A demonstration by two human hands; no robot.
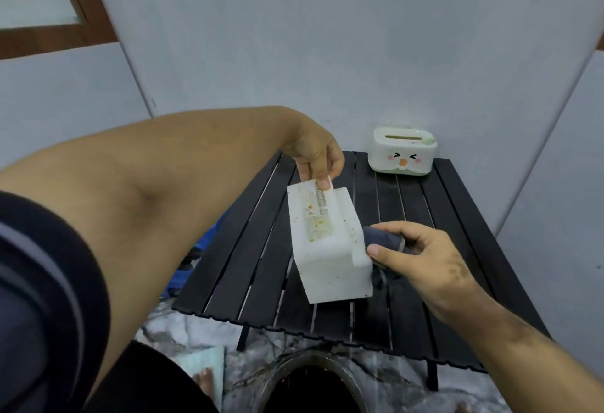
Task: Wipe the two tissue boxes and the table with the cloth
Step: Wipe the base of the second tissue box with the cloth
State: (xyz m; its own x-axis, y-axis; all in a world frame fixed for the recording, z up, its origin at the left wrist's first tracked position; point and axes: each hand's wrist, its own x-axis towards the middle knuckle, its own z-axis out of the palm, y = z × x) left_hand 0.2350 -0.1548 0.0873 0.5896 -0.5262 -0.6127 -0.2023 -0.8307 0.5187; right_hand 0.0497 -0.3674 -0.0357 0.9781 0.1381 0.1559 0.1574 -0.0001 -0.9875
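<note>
A plain white tissue box, speckled with stains on top, stands tilted above the black slatted table. My left hand pinches its far end from above. My right hand grips a dark blue-grey cloth and presses it against the box's right side. A second tissue box, white with a cartoon face, sits at the table's far right corner by the wall.
Walls close in behind and to the right of the table. A round metal bin stands on the marble floor below the table's front edge. Something blue lies left of the table, and a pale flat sheet lies near my feet.
</note>
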